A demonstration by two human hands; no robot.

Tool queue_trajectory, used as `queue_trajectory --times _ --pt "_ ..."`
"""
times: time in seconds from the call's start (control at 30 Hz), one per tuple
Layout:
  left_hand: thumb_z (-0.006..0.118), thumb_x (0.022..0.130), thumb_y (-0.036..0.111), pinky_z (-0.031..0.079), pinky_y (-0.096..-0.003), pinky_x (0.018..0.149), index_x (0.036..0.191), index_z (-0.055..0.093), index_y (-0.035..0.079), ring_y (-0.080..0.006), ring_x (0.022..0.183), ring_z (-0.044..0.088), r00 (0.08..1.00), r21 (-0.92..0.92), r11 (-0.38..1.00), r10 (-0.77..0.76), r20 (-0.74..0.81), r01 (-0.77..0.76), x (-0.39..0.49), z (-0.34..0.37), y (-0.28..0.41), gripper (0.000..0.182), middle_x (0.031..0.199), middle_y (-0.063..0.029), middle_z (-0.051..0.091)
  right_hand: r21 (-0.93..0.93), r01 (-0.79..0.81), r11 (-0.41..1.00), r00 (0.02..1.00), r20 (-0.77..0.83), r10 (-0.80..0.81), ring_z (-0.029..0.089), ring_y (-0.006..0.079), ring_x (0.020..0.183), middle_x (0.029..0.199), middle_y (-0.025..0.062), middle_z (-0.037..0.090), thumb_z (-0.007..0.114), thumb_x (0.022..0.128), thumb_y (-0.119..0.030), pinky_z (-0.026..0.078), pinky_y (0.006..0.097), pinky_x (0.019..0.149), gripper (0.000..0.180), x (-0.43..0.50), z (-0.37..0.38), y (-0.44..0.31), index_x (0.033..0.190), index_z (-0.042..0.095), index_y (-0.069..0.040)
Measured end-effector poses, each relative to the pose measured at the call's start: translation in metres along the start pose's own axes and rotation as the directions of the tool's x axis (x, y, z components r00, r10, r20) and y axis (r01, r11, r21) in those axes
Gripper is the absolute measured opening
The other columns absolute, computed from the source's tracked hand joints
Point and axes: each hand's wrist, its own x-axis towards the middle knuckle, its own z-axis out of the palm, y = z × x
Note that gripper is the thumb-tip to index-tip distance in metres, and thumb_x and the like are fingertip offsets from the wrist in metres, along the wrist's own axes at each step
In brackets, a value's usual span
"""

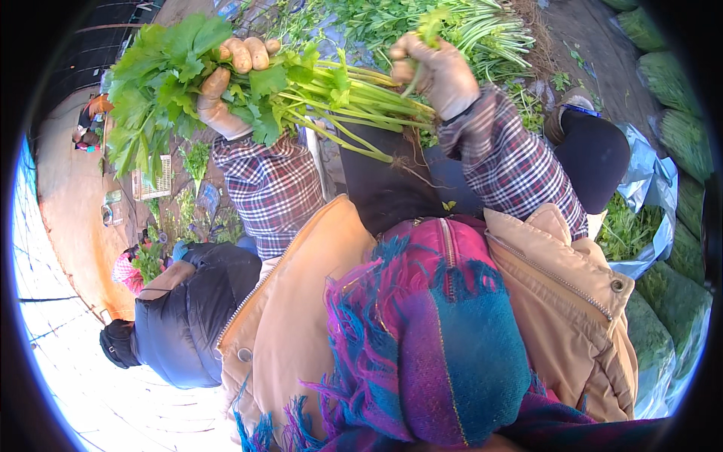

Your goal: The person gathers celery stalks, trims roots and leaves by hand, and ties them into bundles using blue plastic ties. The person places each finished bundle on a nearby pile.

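Note:
My left hand [234,85], in a soiled pale glove, is closed around a bunch of leafy celery [350,101]. The leaves spread out to the left and the pale green stalks run to the right, ending in thin roots above my dark-clad lap. My right hand [435,73], gloved likewise, is raised by the root end, with a small leafy sprig [432,27] pinched in its fingers. Behind it on the ground lies a large pile of celery [480,39] with its stalks and roots towards the right.
Filled plastic bags of greens [672,85] line the right side. An open plastic bag [649,164] holding loose greens is beside my right knee. Other workers sit at the left, the nearest in a dark puffer jacket [186,322]. A plastic crate [152,178] stands at the left.

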Motion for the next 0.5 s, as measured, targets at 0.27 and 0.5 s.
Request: queue_trajectory --times 0.27,0.5 --pt "0.054 0.091 0.013 0.035 -0.0488 0.105 0.114 0.063 0.005 -0.0248 0.099 0.054 1.000 -0.002 1.000 -0.005 -0.021 0.005 -0.001 0.003 -0.009 0.026 0.097 -0.0071 0.059 -0.892 0.325 0.314 0.930 0.243 -0.274 0.065 0.0195 0.090 0.095 0.0054 0.069 0.070 0.090 -0.024 0.053 0.0336 0.082 0.027 -0.014 0.008 0.022 0.113 0.067 -0.010" --pt "0.055 0.091 0.012 0.034 -0.0507 0.108 0.115 0.062 0.004 -0.0264 0.102 0.055 0.998 0.083 0.996 0.033 -0.046 -0.029 -0.002 0.005 -0.006 0.026 0.101 -0.0083 0.061 -0.325 0.123 0.938 0.976 -0.134 -0.174 0.060 0.0160 0.070 0.080 0.0052 0.065 0.063 0.096 -0.022 0.052 0.0313 0.069 0.021 -0.003 0.001 0.027 0.099 0.061 -0.001"
